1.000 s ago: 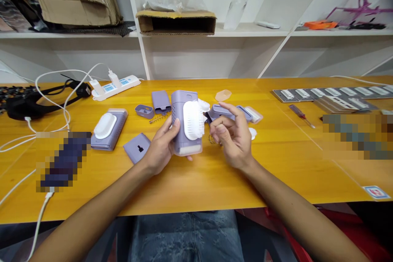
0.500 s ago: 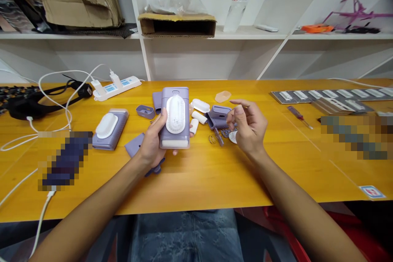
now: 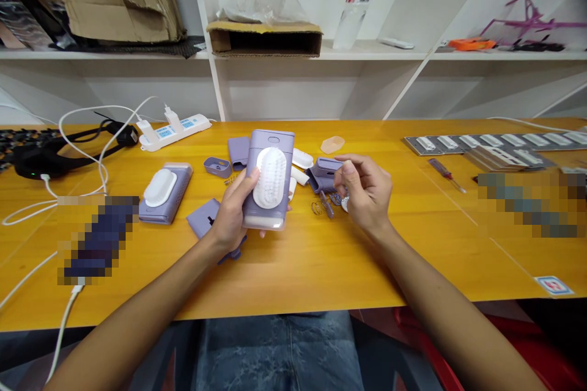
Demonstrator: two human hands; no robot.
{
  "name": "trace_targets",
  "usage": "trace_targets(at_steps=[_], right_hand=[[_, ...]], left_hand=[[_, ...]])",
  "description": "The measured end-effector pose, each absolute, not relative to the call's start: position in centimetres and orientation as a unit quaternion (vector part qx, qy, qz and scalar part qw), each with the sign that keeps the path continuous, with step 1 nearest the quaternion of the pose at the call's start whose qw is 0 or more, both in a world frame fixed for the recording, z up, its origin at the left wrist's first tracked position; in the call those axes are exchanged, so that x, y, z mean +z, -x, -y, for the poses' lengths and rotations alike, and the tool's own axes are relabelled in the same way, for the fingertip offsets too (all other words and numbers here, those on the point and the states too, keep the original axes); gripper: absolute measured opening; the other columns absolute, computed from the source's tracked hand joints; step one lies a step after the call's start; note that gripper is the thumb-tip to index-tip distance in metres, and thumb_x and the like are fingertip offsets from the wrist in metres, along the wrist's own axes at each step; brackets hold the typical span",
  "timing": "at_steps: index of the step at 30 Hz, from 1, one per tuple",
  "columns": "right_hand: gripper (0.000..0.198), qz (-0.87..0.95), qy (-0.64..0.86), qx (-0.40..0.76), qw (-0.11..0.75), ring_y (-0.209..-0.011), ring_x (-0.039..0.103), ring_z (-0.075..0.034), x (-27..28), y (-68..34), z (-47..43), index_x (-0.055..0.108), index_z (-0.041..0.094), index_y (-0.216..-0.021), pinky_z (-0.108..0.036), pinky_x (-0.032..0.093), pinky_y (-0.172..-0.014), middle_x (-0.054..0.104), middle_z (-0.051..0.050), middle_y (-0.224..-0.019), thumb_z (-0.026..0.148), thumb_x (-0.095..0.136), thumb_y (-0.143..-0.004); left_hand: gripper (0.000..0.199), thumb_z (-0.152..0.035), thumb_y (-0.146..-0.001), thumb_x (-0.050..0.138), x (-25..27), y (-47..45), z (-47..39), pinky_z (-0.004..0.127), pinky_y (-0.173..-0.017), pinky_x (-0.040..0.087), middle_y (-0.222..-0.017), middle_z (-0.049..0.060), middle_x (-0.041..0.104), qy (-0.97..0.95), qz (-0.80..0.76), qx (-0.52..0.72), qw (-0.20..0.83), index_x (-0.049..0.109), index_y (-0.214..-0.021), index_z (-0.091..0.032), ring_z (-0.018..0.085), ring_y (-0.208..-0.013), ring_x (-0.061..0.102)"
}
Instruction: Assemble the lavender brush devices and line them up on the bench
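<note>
My left hand (image 3: 233,212) grips a purple handheld device (image 3: 270,140), tilted slightly over the middle of the table. A white oval bristled pad (image 3: 270,178) faces up on it, and its lower end is clear and whitish. The thumb presses along the pad's left edge, while the other fingers wrap underneath. To the right, my right hand (image 3: 367,191) hovers with loosely curled fingers, thumb apart from them, and nothing visible in it. Just beyond its fingertips lies a purple housing part (image 3: 323,176). Nearby are a screwdriver (image 3: 326,204), partly hidden white parts (image 3: 300,159) and small wire rings (image 3: 316,208).
A second purple device (image 3: 177,198) lies left, near a pixelated phone (image 3: 101,237) and a power strip (image 3: 177,132). Purple shell pieces (image 3: 202,215) lie beside my left hand. Another screwdriver (image 3: 447,175) and a long grey strip (image 3: 486,142) are at right. White shelves (image 3: 293,88) stand behind.
The purple device in my left hand has shifted right and turned slightly clockwise. My right hand has moved a little left, its fingers more curled.
</note>
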State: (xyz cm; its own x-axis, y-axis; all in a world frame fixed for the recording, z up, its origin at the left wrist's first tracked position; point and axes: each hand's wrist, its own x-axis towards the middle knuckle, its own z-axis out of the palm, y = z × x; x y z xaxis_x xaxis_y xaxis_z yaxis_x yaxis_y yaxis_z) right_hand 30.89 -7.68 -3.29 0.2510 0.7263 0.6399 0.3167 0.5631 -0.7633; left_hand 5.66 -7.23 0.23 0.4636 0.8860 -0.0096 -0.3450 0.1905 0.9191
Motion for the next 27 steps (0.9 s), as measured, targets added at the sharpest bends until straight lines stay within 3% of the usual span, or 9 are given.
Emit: trace_targets(at_steps=[7,11,17,22,27], right_hand=[[0.029,0.639,0.441,0.162,0.610,-0.060,0.058,-0.017,-4.3,-30.3,8.3,0.073,0.023,-0.119,-0.032,0.046,-0.058,0.063,0.001,-0.073,0.048,0.064,-0.108],[0.033,0.659,0.407,0.259,0.578,-0.059,0.054,-0.016,-4.2,-29.0,9.0,0.070,0.024,-0.123,-0.031,0.046,-0.054,0.064,0.000,-0.077,0.052,0.067,-0.105],[0.042,0.594,0.352,0.442,0.572,-0.051,0.048,-0.013,-4.0,-27.1,9.6,0.062,0.023,-0.087,-0.027,0.042,-0.048,0.052,0.004,-0.065,0.062,0.067,-0.103],[0.045,0.538,0.340,0.518,0.572,-0.050,0.045,-0.011,-4.7,-27.3,9.2,0.063,0.022,-0.086,-0.025,0.035,-0.043,0.052,0.004,-0.068,0.065,0.075,-0.096],[0.043,0.540,0.330,0.533,0.562,-0.051,0.051,-0.012,-4.3,-27.6,9.3,0.062,0.022,-0.083,-0.026,0.037,-0.046,0.059,0.002,-0.068,0.060,0.071,-0.101]], left_hand=[[0.063,-0.061,-0.102,0.064,-0.4,-5.8,7.9,0.024,-0.036,0.054,-0.109,0.015,0.079,-0.509,-0.287,0.428,0.690,0.057,-0.150,-0.020,0.028,-0.076,0.080],[0.064,-0.060,-0.099,0.070,-0.7,-5.7,8.2,0.029,-0.041,0.060,-0.112,0.012,0.077,-0.529,-0.291,0.408,0.685,0.058,-0.153,-0.027,0.026,-0.074,0.077],[0.067,-0.065,-0.100,0.067,-0.8,-6.2,8.8,0.032,-0.042,0.062,-0.115,0.011,0.076,-0.541,-0.293,0.366,0.698,0.056,-0.157,-0.032,0.024,-0.068,0.074],[0.067,-0.068,-0.098,0.068,-0.7,-6.6,9.1,0.032,-0.044,0.064,-0.100,0.008,0.074,-0.551,-0.296,0.355,0.694,0.058,-0.153,-0.030,0.023,-0.066,0.072],[0.061,-0.065,-0.096,0.072,-0.4,-6.5,8.8,0.028,-0.035,0.056,-0.090,0.005,0.071,-0.519,-0.324,0.379,0.694,0.062,-0.141,-0.026,0.021,-0.059,0.071]])
